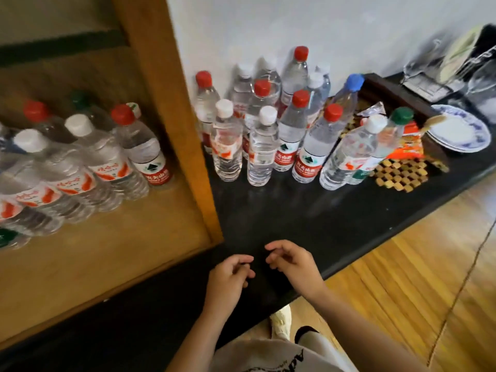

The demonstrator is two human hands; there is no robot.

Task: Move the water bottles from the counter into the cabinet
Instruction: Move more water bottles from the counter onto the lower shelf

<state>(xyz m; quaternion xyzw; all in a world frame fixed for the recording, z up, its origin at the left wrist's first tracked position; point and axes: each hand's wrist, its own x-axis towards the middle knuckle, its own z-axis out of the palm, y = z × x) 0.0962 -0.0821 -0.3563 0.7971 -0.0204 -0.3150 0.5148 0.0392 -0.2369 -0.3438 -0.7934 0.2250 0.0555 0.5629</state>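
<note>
Several clear water bottles (261,146) with red, white, blue and green caps stand grouped at the back of the black counter (295,210), against the white wall. Several more bottles (80,162) stand inside the wooden cabinet (107,251) on the left, on its shelf. My left hand (230,277) and my right hand (292,261) hover side by side over the counter's front edge, fingers loosely curled, holding nothing. Both hands are well short of the bottles.
The cabinet's wooden side panel (171,103) separates shelf and counter. At the right lie a woven mat (402,173), orange snack packets (405,146), blue-and-white plates (461,130), and glassware (429,68). Wooden floor (402,277) lies beyond the counter edge.
</note>
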